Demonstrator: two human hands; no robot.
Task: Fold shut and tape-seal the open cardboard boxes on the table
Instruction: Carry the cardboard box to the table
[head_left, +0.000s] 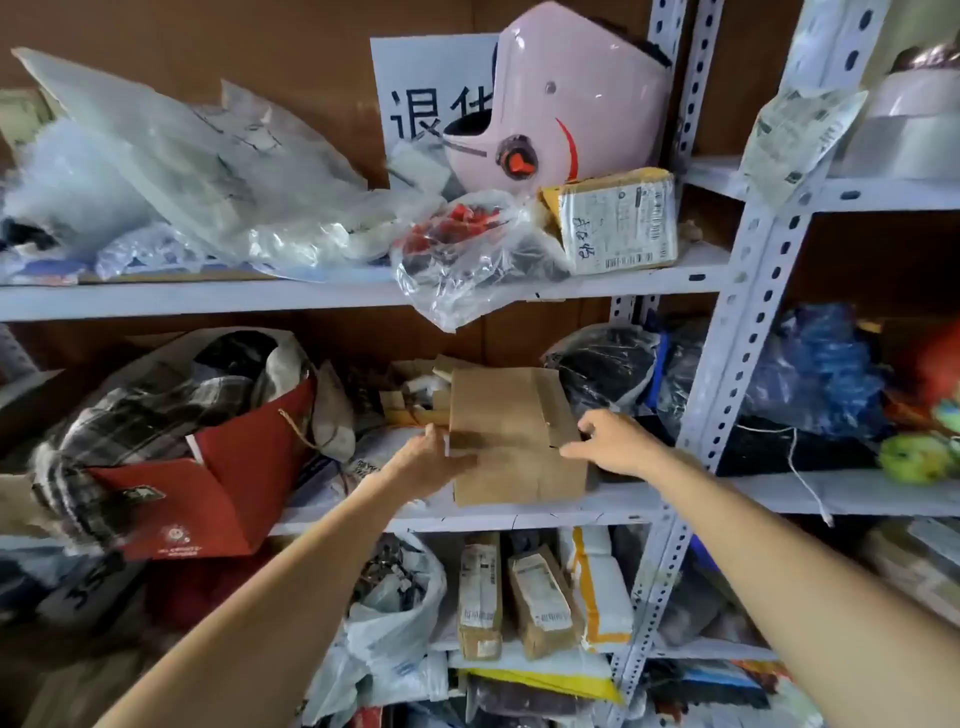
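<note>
Clasping the cardboard box (514, 441) at either side, left hand (428, 460) and right hand (613, 441) are holding it on the mid-frame shelf (597, 512)
No tape showing, its flaps are probably risking popping open if tilted

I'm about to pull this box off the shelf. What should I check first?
1. Left hand grip: ok, thumb and fingers straddle the cardboard box at its left edge.
2. Right hand grip: cannot tell, fingertips touch the right edge.
3. Flaps: ok, they lie closed.
4. Tape seal: cannot tell.
5. Headroom: ok, the clear plastic bag hanging from above ends short of the box.
6. Black bag leaning on the box: cannot tell.
</note>
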